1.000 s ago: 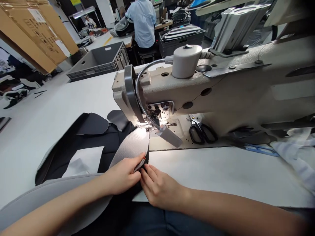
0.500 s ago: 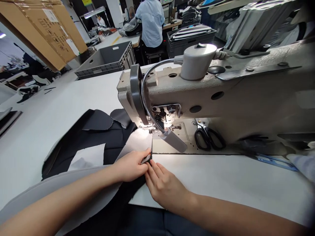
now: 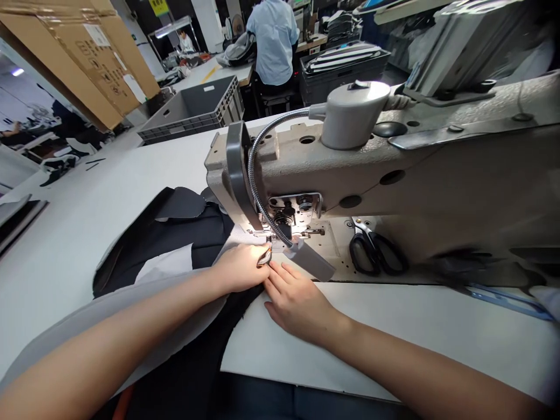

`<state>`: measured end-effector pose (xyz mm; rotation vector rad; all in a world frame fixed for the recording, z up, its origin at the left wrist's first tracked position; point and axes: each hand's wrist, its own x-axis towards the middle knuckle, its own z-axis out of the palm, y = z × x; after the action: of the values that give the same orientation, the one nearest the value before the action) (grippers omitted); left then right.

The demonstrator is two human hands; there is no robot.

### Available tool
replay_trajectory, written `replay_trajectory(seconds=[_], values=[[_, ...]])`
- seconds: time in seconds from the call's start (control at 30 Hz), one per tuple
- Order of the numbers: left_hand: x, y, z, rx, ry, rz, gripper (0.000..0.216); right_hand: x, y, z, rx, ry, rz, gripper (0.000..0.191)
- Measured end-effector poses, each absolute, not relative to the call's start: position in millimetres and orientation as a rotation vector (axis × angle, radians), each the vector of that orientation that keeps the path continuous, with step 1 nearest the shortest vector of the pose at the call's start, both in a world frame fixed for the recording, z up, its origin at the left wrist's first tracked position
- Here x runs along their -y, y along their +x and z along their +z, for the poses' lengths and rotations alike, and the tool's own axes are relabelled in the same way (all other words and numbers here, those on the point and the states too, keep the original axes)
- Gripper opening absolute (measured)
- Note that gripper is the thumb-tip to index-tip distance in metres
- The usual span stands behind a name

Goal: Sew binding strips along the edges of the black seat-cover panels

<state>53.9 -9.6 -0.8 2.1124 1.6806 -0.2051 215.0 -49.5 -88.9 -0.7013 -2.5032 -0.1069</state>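
My left hand (image 3: 240, 268) is closed at the edge of the fabric, just in front of the sewing machine's (image 3: 306, 166) needle area. A small silvery item (image 3: 265, 257) shows between its thumb and fingers; its kind is unclear. My right hand (image 3: 301, 306) lies with outstretched fingers, their tips beside the left thumb at the fabric's edge. Black fabric (image 3: 205, 233) with a white patch (image 3: 168, 262) spreads to the left. A light mesh piece (image 3: 245, 234) runs under the machine head, partly hidden by my left hand. A grey panel (image 3: 192, 333) passes beneath my left forearm.
Black-handled scissors (image 3: 378, 254) lie on the machine bed. A lamp (image 3: 312, 259) on a bent metal neck hangs near the needle. A blue tool (image 3: 510, 300) lies at right. Behind are a grey crate (image 3: 192, 122), a cardboard box (image 3: 87, 64) and a seated person (image 3: 275, 44).
Both hands have moved forward, closer to the needle, and the fabric has slid forward with them. The mesh piece shows less in front of the needle. My right fingers lie flatter.
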Motion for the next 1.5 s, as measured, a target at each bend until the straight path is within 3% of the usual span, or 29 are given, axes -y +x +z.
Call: replay_trajectory(seconds=[0.17,0.47,0.73,1.5], values=[[26,44,24,-1.674,2.157,-0.369,0.015,49,216,-91,2.475,-0.696,-0.108,0.042],[49,49,-18,-1.701,2.374,-0.547,0.024,52,212,-91,2.399,-0.607,-0.273,0.029],[39,48,-6,-1.714,2.267,-0.561,0.040,53,212,-93,2.431,-0.667,-0.197,0.030],[27,50,-13,-1.716,2.376,-0.457,0.033,41,214,-80,2.449,-0.725,-0.148,0.036]])
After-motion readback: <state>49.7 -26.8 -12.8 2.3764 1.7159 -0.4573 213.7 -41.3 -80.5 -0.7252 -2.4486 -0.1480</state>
